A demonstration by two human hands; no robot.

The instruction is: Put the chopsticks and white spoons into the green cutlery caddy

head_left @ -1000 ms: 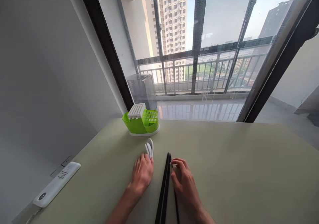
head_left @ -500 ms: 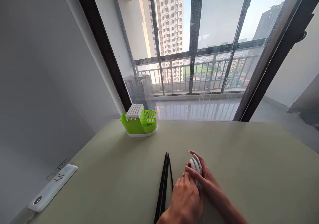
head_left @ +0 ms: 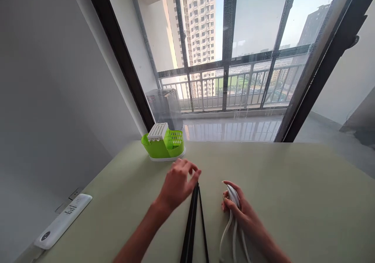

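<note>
My right hand [head_left: 240, 206] is closed around several white spoons [head_left: 233, 196], bunched together. Their rounded bowls point up between the fingers, and the slim curved handles hang below toward the near edge. Just left of it, black chopsticks [head_left: 191, 224] lie on the table, most of them bunched and one [head_left: 202, 224] angled slightly apart. Over the far tips of the chopsticks is my left hand [head_left: 180, 179], its fingers loosely curled with a gap between thumb and index finger. Nothing shows in it.
A green utensil caddy [head_left: 162, 148] with a white slatted top and base stands at the far left of the pale table [head_left: 263, 169]. A white power strip [head_left: 64, 220] lies along the left edge by the wall. Beyond the table is a glass door [head_left: 254, 99].
My left hand has left the white spoons and moved left and away from me, to the chopstick tips. My right hand keeps the spoons, whose handles now show.
</note>
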